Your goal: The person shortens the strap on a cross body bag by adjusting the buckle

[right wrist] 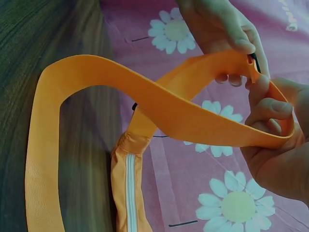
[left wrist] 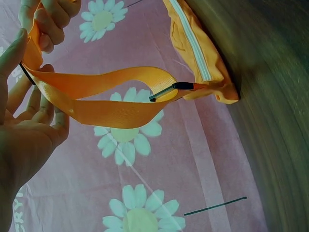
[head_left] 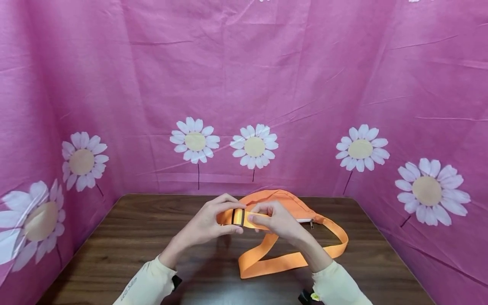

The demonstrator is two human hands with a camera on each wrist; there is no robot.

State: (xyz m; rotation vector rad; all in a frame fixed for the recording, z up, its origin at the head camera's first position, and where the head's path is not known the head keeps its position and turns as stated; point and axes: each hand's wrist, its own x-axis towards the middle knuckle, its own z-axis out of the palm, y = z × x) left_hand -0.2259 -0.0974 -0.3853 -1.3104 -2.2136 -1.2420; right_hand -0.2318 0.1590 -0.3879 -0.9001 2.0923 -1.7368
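Note:
My left hand (head_left: 213, 218) grips a black strap slider (head_left: 238, 217) by its edges, thumb below and fingertips above. Orange webbing strap (left wrist: 120, 113) threads through this slider and loops from it to a second black fitting (left wrist: 181, 86) beside the orange waist bag (head_left: 276, 201). Just right of the slider, my right hand (head_left: 278, 220) pinches the strap between thumb and curled fingers, and in the right wrist view the strap (right wrist: 212, 130) bends round those fingers. Behind both hands, the bag rests on the table, its white zipper (right wrist: 130, 193) facing the right wrist camera.
The remaining strap (head_left: 274, 263) lies in a wide loop on the dark wooden table (head_left: 152, 220), passing under my right forearm. A metal zipper pull (head_left: 311, 224) hangs at the bag's right end. Pink cloth (head_left: 228, 76) with printed daisies surrounds the table's back and sides.

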